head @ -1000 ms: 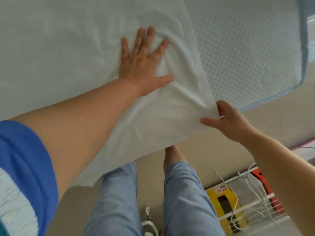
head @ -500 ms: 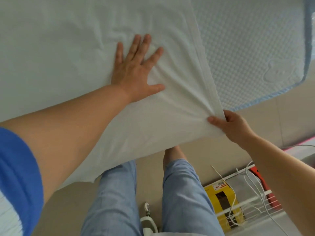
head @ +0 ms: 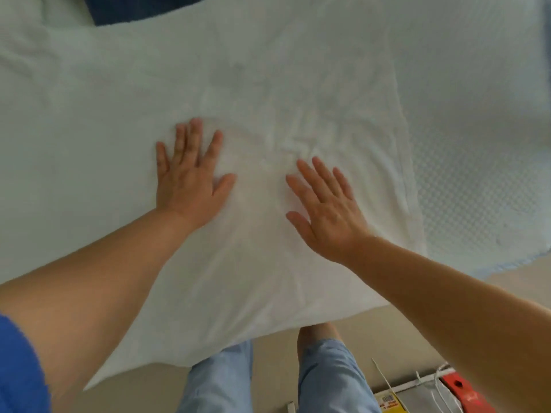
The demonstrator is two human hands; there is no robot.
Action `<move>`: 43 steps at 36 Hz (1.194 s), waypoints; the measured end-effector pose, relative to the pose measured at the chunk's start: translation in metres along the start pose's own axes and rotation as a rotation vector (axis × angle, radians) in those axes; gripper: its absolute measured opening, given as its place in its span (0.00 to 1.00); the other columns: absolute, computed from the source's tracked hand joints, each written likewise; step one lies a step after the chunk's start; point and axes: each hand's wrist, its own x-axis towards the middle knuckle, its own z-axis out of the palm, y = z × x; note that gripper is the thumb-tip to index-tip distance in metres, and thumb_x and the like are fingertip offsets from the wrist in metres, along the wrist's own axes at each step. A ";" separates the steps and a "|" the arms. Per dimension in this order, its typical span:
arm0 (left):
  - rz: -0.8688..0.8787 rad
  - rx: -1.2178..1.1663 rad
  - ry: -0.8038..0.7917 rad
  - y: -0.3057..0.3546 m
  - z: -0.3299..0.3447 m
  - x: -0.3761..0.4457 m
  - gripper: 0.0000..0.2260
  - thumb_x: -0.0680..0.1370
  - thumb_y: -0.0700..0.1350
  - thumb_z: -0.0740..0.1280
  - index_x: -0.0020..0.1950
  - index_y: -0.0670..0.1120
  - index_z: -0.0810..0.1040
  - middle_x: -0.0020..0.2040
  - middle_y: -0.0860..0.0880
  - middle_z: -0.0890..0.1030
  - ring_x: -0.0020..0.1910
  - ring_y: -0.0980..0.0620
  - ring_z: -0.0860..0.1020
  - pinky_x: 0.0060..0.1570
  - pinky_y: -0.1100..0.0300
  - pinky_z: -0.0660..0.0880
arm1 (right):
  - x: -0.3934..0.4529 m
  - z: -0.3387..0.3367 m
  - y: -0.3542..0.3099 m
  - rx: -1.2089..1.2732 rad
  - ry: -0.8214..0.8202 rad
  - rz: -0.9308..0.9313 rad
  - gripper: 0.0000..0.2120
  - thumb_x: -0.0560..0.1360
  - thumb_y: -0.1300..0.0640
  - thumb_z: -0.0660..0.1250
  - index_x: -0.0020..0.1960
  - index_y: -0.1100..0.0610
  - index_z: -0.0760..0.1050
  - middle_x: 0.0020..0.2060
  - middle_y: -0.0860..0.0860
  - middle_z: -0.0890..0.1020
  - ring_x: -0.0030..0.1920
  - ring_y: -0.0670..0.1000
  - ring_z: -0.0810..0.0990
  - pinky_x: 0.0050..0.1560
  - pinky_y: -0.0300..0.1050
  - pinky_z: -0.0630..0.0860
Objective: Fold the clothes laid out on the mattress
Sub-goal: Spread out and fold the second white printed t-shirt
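White garment (head: 268,84) spread flat on mattress (head: 477,144), its near edge overhanging toward the floor. Left hand (head: 189,177) palm-down on the garment, fingers straight, grip released. Right hand (head: 328,207) just beside it, also flat, grip released. Dark blue cloth (head: 143,7) beyond the garment's far edge.
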 end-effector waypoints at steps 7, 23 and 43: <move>-0.078 -0.018 0.086 -0.049 -0.003 0.027 0.30 0.78 0.61 0.55 0.77 0.52 0.54 0.78 0.44 0.48 0.76 0.44 0.45 0.70 0.43 0.39 | 0.047 -0.007 0.050 -0.178 0.057 0.229 0.32 0.75 0.36 0.46 0.75 0.49 0.54 0.75 0.51 0.52 0.75 0.52 0.45 0.72 0.49 0.37; -0.053 -0.132 0.166 -0.111 -0.056 0.087 0.26 0.79 0.53 0.56 0.76 0.48 0.56 0.77 0.44 0.54 0.76 0.45 0.49 0.72 0.48 0.47 | 0.184 -0.068 0.010 -0.224 0.054 0.021 0.30 0.79 0.40 0.49 0.77 0.50 0.50 0.77 0.50 0.49 0.76 0.50 0.45 0.72 0.46 0.43; -0.188 0.360 0.174 -0.176 -0.119 0.132 0.10 0.73 0.49 0.65 0.51 0.49 0.81 0.47 0.45 0.79 0.56 0.43 0.69 0.54 0.51 0.51 | 0.268 -0.147 0.066 -0.496 0.107 0.139 0.20 0.73 0.47 0.66 0.61 0.55 0.74 0.54 0.59 0.76 0.58 0.60 0.70 0.60 0.54 0.59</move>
